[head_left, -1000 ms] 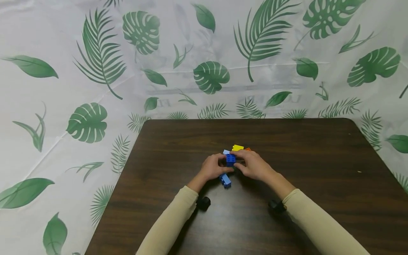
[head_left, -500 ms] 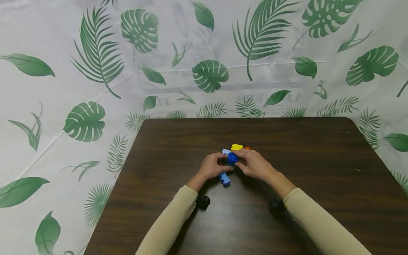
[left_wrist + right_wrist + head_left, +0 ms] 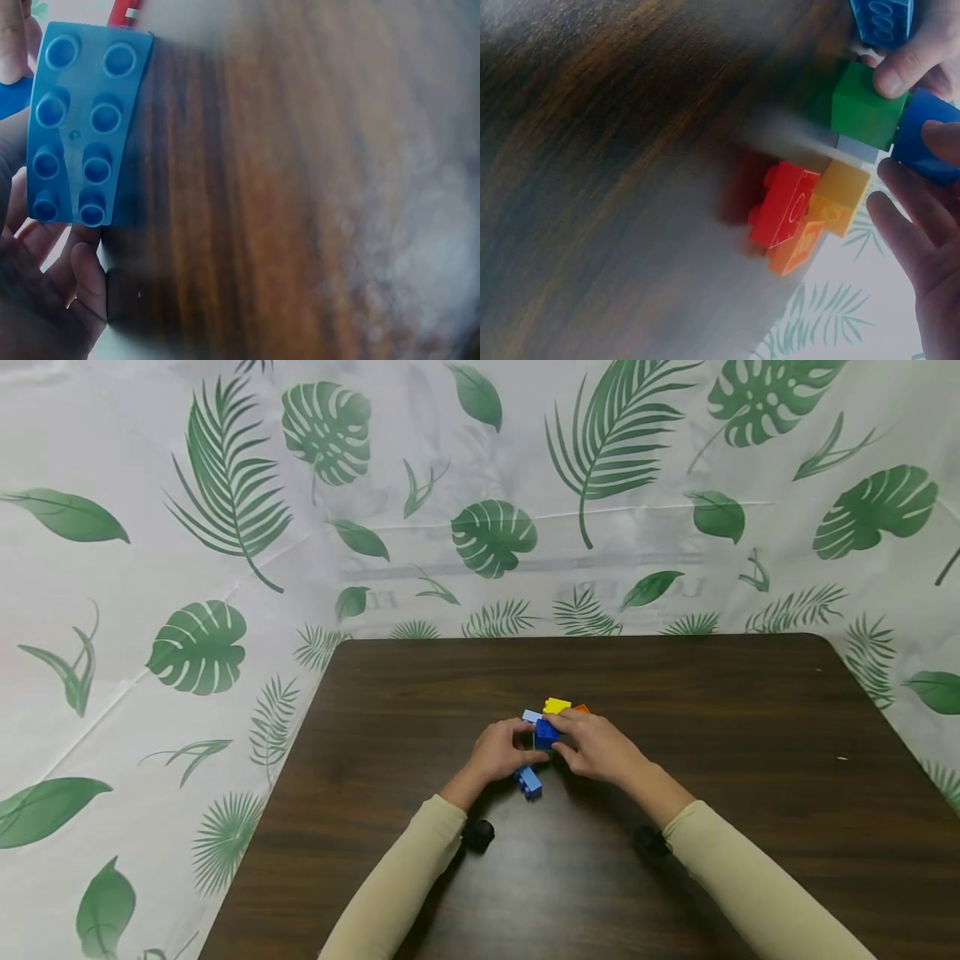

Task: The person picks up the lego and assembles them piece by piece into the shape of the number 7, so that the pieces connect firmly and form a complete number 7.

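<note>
- Looks like the joining step, mid-counter (image 3: pixel 420 693): left hand (image 3: pixel 498 752) pinches the green block (image 3: pixel 862 109), right hand (image 3: pixel 600 745) pinches the blue block (image 3: pixel 546 733) right by it.
- Probably wants lining up, then pressing; can't tell if it's seated.
- Yellow block (image 3: pixel 557 705), red block (image 3: pixel 784 204), orange block (image 3: pixel 795 251) crowd close beyond; could bump knuckles.

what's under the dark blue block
Under the dark blue block is a green block, held by the left hand. Its top is mostly covered, so whether the two are fully joined can't be seen.
</note>
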Demonstrator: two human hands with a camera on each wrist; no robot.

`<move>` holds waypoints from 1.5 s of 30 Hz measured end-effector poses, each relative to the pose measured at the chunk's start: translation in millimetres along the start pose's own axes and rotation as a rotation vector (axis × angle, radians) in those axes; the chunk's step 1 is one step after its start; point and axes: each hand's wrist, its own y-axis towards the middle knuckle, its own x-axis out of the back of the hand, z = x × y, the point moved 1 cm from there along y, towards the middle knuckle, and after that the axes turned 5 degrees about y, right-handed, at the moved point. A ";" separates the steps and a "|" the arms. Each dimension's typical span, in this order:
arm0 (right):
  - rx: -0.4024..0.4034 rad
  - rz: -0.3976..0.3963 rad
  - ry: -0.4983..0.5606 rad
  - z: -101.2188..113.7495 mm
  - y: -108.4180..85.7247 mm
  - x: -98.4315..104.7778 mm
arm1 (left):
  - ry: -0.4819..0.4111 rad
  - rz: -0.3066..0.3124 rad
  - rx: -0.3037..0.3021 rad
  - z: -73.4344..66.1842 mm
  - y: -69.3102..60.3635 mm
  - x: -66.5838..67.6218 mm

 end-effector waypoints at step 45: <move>0.015 0.013 -0.061 -1.8 1.6 -2.3 | 0.040 0.007 -0.037 -0.6 1.4 0.8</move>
